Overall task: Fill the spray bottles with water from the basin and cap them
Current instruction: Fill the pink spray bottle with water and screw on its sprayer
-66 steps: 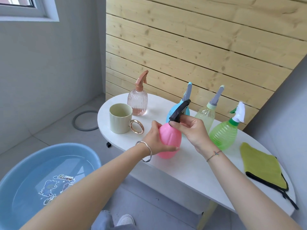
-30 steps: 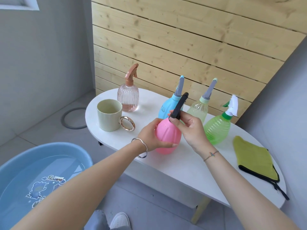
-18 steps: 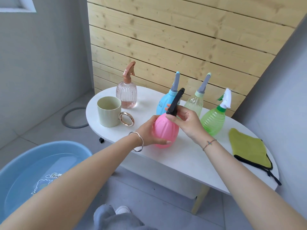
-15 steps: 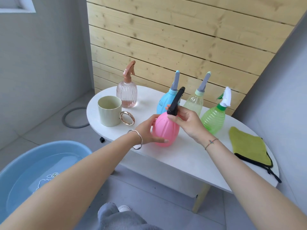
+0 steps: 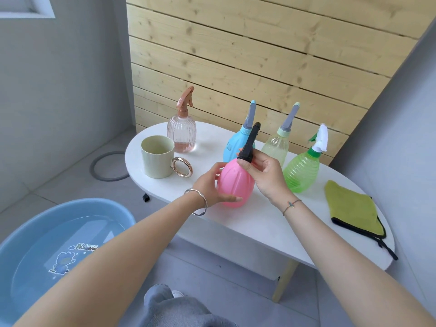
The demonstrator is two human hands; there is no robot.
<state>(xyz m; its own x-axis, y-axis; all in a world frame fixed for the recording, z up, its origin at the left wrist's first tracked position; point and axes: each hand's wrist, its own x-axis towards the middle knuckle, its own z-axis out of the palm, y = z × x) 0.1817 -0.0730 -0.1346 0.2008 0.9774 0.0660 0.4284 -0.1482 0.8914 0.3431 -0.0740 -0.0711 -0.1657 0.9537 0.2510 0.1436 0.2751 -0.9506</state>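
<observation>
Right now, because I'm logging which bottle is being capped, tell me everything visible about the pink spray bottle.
The opaque pink egg-shaped plastic spray bottle has shallow vertical ribs and a long black plastic spray head on its neck, slanting up and away. It stands on the white oval table, in front of the blue spray bottle. The left hand wraps its body; the right hand pinches the head's base. Its water level is hidden, and whether the head is tight cannot be told.

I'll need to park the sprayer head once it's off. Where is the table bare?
Bare tabletop runs along the near edge between the pink bottle and the green cloth; a smaller gap lies between the mug and left hand. Crowded around the blue bottle.
</observation>
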